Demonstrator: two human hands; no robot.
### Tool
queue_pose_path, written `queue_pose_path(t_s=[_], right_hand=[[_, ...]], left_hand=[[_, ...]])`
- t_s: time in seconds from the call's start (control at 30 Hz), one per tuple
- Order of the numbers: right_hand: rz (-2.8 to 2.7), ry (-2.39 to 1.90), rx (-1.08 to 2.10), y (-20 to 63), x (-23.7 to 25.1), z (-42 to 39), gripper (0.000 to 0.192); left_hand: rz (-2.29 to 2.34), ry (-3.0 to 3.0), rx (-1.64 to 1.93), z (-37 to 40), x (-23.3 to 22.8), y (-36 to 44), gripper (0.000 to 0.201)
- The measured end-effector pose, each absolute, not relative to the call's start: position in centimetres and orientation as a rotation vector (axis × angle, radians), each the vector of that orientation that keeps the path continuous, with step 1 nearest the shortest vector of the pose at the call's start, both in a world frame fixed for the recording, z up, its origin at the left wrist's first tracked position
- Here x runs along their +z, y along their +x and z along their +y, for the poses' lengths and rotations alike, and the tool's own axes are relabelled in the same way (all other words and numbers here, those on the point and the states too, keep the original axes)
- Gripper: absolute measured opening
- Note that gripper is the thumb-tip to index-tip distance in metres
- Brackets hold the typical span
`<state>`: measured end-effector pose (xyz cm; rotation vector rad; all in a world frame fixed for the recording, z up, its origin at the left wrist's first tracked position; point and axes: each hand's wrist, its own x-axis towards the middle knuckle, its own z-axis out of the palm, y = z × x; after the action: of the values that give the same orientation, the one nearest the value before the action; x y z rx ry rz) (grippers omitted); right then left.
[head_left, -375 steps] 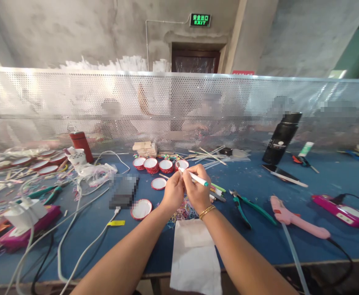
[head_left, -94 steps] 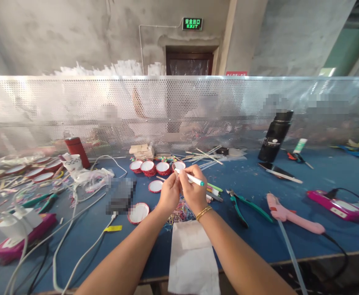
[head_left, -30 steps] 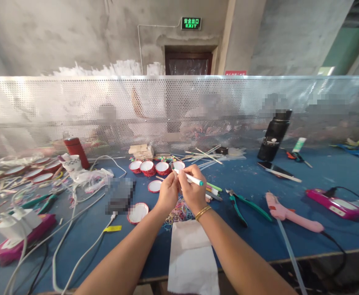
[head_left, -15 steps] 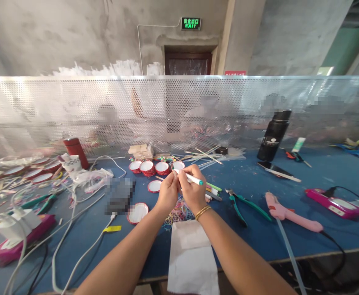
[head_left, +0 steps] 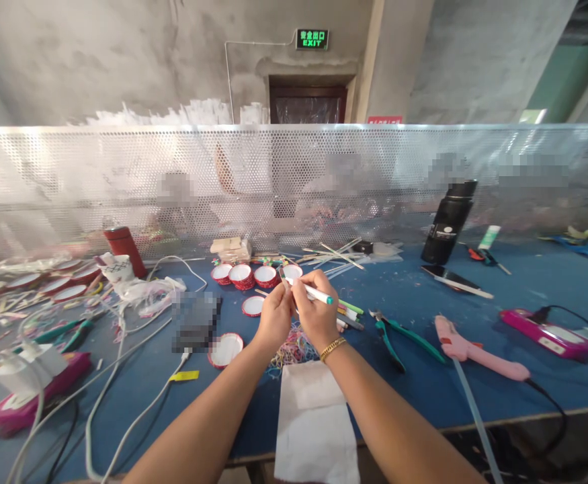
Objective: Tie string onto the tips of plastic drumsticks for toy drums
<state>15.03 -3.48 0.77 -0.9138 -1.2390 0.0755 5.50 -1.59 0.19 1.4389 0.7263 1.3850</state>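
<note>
White marker point(head_left: 318, 294): slanting, pointing teal end toward pliers point(head_left: 417, 337)
Right hand point(head_left: 316, 308): clamping fingers on marker
Left hand point(head_left: 276, 312): pinching small piece point(head_left: 282, 275)

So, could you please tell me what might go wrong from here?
The white pen in the right hand works close to the fingers of the left hand, so a slip might mark them. The glue stick of the pink glue gun appears to reach past the front edge of the table; a knock could drag the gun. The white sheet also overhangs that edge and might slide off if brushed.
</note>
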Motion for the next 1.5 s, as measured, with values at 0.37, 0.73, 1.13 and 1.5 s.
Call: queue_pose_path(t_s=[0.37, 0.73, 1.13, 1.5], right_hand=[[-1.235, -0.93, 0.071, 15.1, 0.62, -3.29, 0.021], [-1.282, -0.92, 0.064, 14.8, 0.83, -3.65, 0.02], [-1.276, -0.911, 0.06, 14.92, 0.89, -3.64, 0.021], [-1.231, -0.923, 0.068, 15.12, 0.72, -3.31, 0.022]], left_hand=[[0.72, 1.506, 1.4, -1.46, 0.04, 5.51, 0.051], [0.705, 1.471, 1.403, -1.63, 0.13, 5.47, 0.044], [0.731, 1.516, 1.403, -1.34, -0.17, 5.48, 0.045], [0.718, 1.485, 1.401, -1.22, -0.19, 5.44, 0.047]])
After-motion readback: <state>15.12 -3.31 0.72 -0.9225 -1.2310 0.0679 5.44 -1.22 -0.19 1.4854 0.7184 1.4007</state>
